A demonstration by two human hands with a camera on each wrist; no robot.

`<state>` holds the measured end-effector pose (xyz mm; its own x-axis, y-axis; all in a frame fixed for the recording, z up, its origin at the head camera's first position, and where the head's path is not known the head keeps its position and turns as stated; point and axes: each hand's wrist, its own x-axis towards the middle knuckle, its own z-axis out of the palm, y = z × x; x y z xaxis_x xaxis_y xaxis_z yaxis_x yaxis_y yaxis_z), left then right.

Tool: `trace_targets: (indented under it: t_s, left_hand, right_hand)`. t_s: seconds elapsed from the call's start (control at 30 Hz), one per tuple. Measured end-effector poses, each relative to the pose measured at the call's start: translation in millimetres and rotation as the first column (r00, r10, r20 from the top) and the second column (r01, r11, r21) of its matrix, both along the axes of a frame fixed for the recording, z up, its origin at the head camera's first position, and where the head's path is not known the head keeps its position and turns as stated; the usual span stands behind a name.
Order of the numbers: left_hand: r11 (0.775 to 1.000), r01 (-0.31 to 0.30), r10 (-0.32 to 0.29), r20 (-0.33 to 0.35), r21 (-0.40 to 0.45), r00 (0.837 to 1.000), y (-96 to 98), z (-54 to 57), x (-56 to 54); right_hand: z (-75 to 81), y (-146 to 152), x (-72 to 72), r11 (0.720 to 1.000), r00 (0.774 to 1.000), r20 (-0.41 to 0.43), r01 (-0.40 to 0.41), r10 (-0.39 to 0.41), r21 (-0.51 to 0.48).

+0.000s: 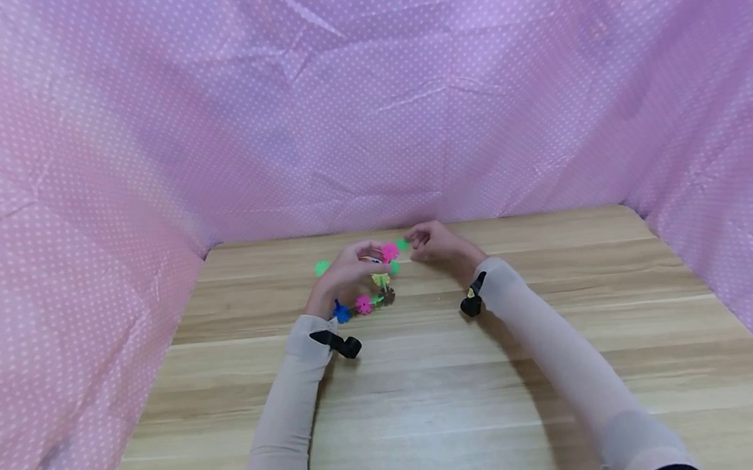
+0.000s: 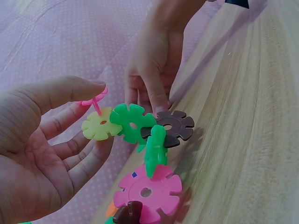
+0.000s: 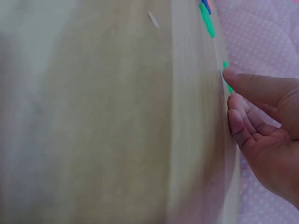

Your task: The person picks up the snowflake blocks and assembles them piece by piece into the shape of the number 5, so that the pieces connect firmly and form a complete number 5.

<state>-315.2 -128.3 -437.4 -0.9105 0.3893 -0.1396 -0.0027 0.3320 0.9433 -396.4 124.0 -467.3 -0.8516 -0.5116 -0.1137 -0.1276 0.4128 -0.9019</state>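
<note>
A chain of notched plastic flower discs in several colours hangs from my left hand [image 1: 352,264]. Its thumb and fingers pinch a pink disc [image 2: 96,98] at the chain's upper end, joined to a yellow disc [image 2: 101,124]. Beyond that come a green disc [image 2: 128,124], a brown disc [image 2: 180,127] and a larger pink disc [image 2: 148,191]. My right hand [image 1: 438,244] is at the far side of the table, fingers loosely bent, thumb apart from them. Its fingertips are right at a green disc [image 1: 402,244], which the thumb partly hides in the right wrist view.
Another green disc [image 1: 322,268] shows left of my left hand. A blue disc [image 1: 342,312] is near the left wrist. The wooden table [image 1: 426,404] ends at the back against a pink dotted cloth [image 1: 377,134], which also hangs at both sides.
</note>
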Motion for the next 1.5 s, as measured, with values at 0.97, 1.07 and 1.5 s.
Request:
trace_targets:
  t_s: [0.97, 1.07, 1.5]
  left_hand:
    - [0.999, 0.013, -0.013, 0.007, 0.033, 1.000, 1.7, -1.2, 1.9]
    - [1.000, 0.007, -0.007, -0.008, 0.005, 1.000, 1.0, -1.0, 1.8]
    - [1.000, -0.018, 0.018, 0.028, 0.002, 0.999, 2.3, -1.0, 1.0]
  right_hand:
    - [7.5, 2, 2.4, 0.989, 0.996, -0.057, -0.062, 0.070, 0.137]
    - [9.1, 6, 7.7, 0.986, 0.995, -0.052, -0.074, 0.083, 0.152]
    - [7.4, 23, 24.1, 0.994, 0.999, -0.002, -0.042, 0.043, 0.102]
